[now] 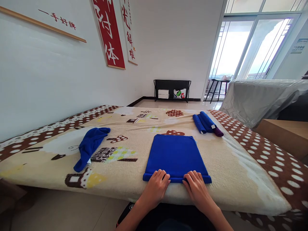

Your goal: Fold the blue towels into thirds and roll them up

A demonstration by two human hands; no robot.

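Note:
A blue towel (174, 154) lies flat in front of me, its near edge rolled into a narrow tube. My left hand (158, 182) curls its fingers over the left half of that roll. On the right half, my right hand (194, 183) grips the roll the same way, thumb tucked on the near side. Several rolled towels (204, 122), blue with a dark purple one among them, sit together farther back on the right. Off to the left, a crumpled blue towel (92, 146) with a white tag rests on the blanket.
A cream patterned blanket (134, 128) with brown polka-dot borders covers the bed. Beyond stand a black rack (172, 86) and a dark stool (218, 84). At right are a grey sheet-covered object (260, 96) and a cardboard box (281, 134). Wall scrolls (109, 35) hang at left.

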